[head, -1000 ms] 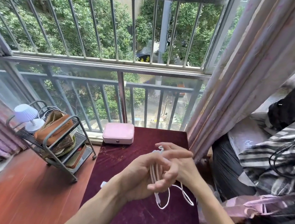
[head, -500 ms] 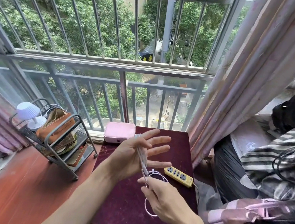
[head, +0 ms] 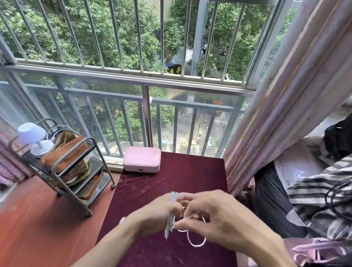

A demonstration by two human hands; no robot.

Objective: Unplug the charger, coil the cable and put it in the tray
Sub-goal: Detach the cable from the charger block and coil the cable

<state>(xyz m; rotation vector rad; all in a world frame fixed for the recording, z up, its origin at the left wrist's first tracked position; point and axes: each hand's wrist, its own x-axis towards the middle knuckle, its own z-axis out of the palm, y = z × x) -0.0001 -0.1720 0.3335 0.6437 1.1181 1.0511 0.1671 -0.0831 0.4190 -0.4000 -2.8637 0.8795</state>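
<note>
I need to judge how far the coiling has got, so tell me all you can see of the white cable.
The white cable is thin and smooth, plastic-looking. Several turns run as a tight bundle across the left hand, from above the fingers to below the palm. A loose loop hangs lower right, above the dark red tabletop. The right hand pinches the strand beside the bundle. Its ends are blurred.

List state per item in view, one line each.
white cable: partly coiled around the left hand, one loop hanging loose
left hand: wrapped by the cable turns
right hand: pinching the free cable
pink case: lid closed, at the table's far edge
maroon table: cloth-covered
small lamp: upright on the cart
metal cart: shelves loaded
window: barred
</note>
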